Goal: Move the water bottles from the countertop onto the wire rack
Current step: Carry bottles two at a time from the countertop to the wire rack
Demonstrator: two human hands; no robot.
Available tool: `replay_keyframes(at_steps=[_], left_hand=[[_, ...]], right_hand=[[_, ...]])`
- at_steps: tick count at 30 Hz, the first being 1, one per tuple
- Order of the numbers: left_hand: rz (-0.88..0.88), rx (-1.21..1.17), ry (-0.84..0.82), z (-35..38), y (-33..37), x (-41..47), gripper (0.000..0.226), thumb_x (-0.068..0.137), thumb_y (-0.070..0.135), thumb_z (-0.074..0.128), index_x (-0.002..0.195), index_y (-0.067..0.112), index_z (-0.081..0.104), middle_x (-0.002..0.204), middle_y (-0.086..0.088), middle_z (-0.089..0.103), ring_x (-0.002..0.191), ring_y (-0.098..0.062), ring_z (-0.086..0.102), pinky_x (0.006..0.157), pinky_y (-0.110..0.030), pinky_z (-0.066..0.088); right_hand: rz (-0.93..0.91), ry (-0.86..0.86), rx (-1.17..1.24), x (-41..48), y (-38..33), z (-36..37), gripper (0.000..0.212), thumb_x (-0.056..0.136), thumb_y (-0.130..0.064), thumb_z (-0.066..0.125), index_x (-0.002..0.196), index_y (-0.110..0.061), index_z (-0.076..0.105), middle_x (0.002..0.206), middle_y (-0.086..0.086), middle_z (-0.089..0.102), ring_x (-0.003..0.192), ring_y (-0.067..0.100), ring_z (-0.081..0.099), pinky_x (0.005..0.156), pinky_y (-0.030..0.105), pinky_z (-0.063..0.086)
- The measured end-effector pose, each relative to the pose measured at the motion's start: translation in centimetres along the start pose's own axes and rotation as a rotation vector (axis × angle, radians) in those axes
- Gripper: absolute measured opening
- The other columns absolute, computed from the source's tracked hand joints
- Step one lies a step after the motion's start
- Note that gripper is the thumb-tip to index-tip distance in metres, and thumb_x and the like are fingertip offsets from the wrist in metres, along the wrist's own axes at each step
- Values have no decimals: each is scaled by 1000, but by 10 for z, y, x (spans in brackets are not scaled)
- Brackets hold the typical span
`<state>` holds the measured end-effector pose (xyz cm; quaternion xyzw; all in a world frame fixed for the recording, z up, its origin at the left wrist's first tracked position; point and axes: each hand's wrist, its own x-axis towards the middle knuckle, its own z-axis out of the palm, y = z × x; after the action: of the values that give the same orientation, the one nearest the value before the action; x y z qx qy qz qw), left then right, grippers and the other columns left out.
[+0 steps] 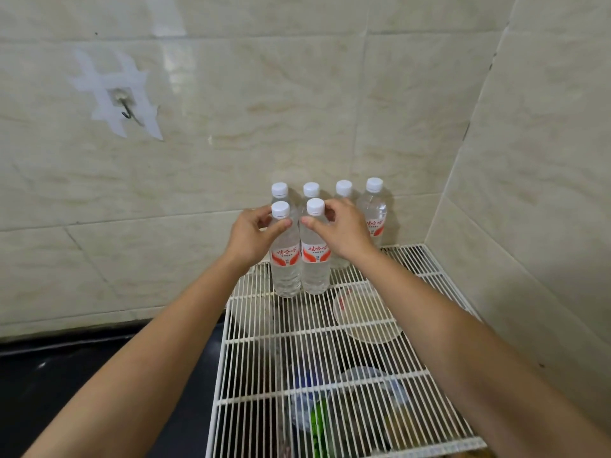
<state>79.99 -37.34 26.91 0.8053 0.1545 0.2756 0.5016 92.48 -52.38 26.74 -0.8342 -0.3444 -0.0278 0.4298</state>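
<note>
Several clear water bottles with white caps and red-and-white labels stand upright at the back of the white wire rack, close to the tiled wall. My left hand grips the neck of the front left bottle, just under its cap. Beside it stands the front right bottle, whose neck my right hand grips. Both bottles rest on the rack and touch side by side. Behind them stands a row of more bottles; the rightmost back bottle is in plain view, while the others are partly hidden.
The rack sits in a corner between two tiled walls. Under it show a pale bowl and blurred containers. A dark countertop lies to the left. A hook hangs on the wall at upper left.
</note>
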Motion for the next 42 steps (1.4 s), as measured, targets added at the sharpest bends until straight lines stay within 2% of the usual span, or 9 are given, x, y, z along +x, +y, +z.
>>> replay_keyframes(at_steps=[6,12,15,18,23,26,31,37,42], left_hand=[[61,21,12,2,-6,-6,22,92,24,73,111,36,73,91,20,76,90,3,69,88,-30,54],[-22,75,-9,4,-2,-9,36,97,30,67,131,21,65,122,-12,68,119,-26,63,104,-50,50],[-4,240,8,1,5,-13,52,100,40,59,146,18,51,146,-10,54,141,-26,43,116,-47,37],[14,388,143,-17,18,-22,63,102,48,48,156,19,34,161,-15,31,151,-27,23,122,-45,24],[276,858,355,-47,28,-77,59,103,46,42,152,12,42,160,-26,30,150,-41,25,118,-57,26],[228,1009,355,-52,20,-122,63,102,48,38,153,12,41,162,-26,26,152,-42,21,118,-62,24],[34,1093,426,-55,10,-203,65,102,47,39,155,10,36,163,-27,23,153,-41,19,118,-62,25],[-205,1190,582,-72,9,-294,64,102,43,44,151,3,41,160,-29,27,150,-45,24,118,-61,26],[-313,1243,653,-106,15,-346,61,104,40,48,152,2,39,161,-28,26,151,-43,23,118,-61,26]], right_hand=[[9,23,-18,-7,0,7,55,89,-57,68,127,-17,66,120,4,57,111,23,60,98,43,51],[4,-13,-85,-12,-4,4,61,93,-62,58,138,-21,57,134,3,54,122,24,57,99,40,49],[-20,-22,-114,-10,-5,-7,71,96,-66,49,152,-24,39,154,4,43,139,26,46,107,45,43],[-111,83,-122,-13,-6,-22,69,101,-64,37,157,-25,28,160,4,35,144,25,38,110,45,38],[-311,337,-294,-52,4,-23,63,104,-56,35,158,-24,28,167,12,21,152,30,23,121,48,21],[-398,232,-350,-84,7,0,69,103,-53,39,162,-22,19,170,16,6,156,33,6,126,51,7],[-432,62,-329,-123,-8,40,72,103,-57,35,163,-25,12,170,18,-1,157,34,-1,126,54,5],[-654,-99,-263,-176,-33,102,72,101,-58,37,162,-23,18,169,19,6,156,37,5,125,57,8],[-724,-246,-172,-230,-84,147,73,102,-57,39,162,-21,18,169,18,7,156,38,6,124,58,11]])
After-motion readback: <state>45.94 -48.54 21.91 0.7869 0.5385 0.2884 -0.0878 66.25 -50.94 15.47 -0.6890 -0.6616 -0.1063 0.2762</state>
